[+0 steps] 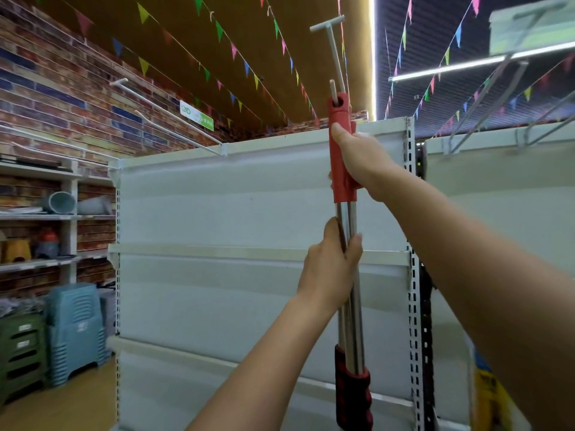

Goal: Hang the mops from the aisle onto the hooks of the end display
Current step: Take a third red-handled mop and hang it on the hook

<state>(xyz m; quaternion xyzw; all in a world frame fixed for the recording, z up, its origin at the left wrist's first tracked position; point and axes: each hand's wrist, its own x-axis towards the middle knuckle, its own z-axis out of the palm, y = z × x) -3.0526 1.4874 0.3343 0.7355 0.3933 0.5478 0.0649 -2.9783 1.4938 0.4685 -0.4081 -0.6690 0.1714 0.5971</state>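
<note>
Strings of coloured pennant flags (236,51) run beneath a brown ceiling (174,23) above a brick-pattern wall (56,88) bearing a green-and-white sign (196,115). At left, white wall shelves (46,216) hold grey buckets lying on their sides (60,203), a yellowish container (17,250) and a grey one with an orange top (48,244). Below them stand a stack of blue plastic stools (74,331) and, just beside it, a stack of green stools (20,353). At upper right, a fluorescent tube (451,67) glows under a dark ceiling, and a yellow package (491,396) shows at the lower right edge.
</note>
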